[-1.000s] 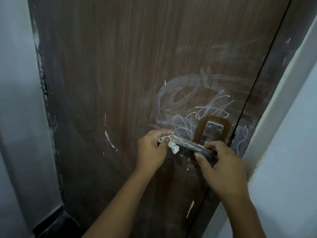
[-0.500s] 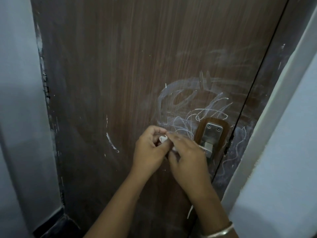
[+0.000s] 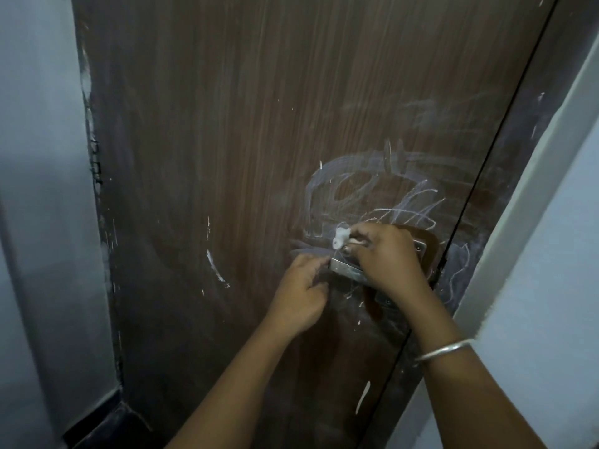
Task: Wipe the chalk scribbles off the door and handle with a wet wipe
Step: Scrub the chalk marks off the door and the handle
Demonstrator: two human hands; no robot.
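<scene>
One swap: the wet wipe (image 3: pixel 340 238) just moved to the right hand (image 3: pixel 389 257), pinched tight; left hand (image 3: pixel 299 303) curls by the handle (image 3: pixel 345 269) end, grip unclear. Scribbles (image 3: pixel 372 202) mostly remain.

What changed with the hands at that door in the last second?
The wet wipe passed from the left hand to the right hand, which let go of the handle and now pinches the wipe just above it. The left hand stays at the handle's free end, gripping it. The chalk scribbles look unchanged.

One door (image 3: pixel 227 124), one handle (image 3: pixel 345 268), one wipe (image 3: pixel 340 238), one bracelet (image 3: pixel 444 350), two hands: left hand (image 3: pixel 298 296), right hand (image 3: pixel 389 257).
</scene>
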